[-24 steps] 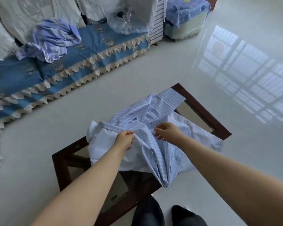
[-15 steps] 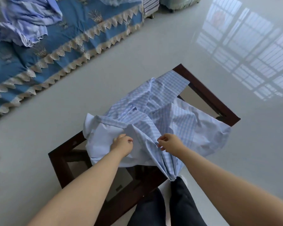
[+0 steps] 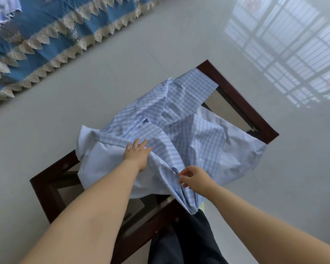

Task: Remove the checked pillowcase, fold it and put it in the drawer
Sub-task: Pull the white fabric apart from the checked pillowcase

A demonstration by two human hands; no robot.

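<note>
So your left hand point(image 3: 137, 153) was flat on the checked pillowcase point(image 3: 179, 130), fingers straight and spread, pressing the cloth down near the seam where the checked side met the plain pale side. Your right hand point(image 3: 193, 179) was pinching a gathered fold of the same cloth at the near edge, thumb and fingers curled on it, just above the bunch that hung off the table toward your legs point(image 3: 189, 241).

Pillowcase was off the pillow, lying crumpled on the dark wood-framed glass table point(image 3: 242, 103), not yet folded. Its long axis ran roughly from the near-left corner away to the far-right corner, where a checked flap reached the far frame. Most of the cloth lay ahead of and to the right of both hands. Right hand was nearer the hanging corner; left was nearer the middle of the sheet.

My read: next move depended on pulling that pinched corner out along the long axis while the left pinned the middle. No drawer visible. Beyond the table: glossy pale floor point(image 3: 103, 96) and a blue lace-trimmed cover point(image 3: 51, 29) at far left.
</note>
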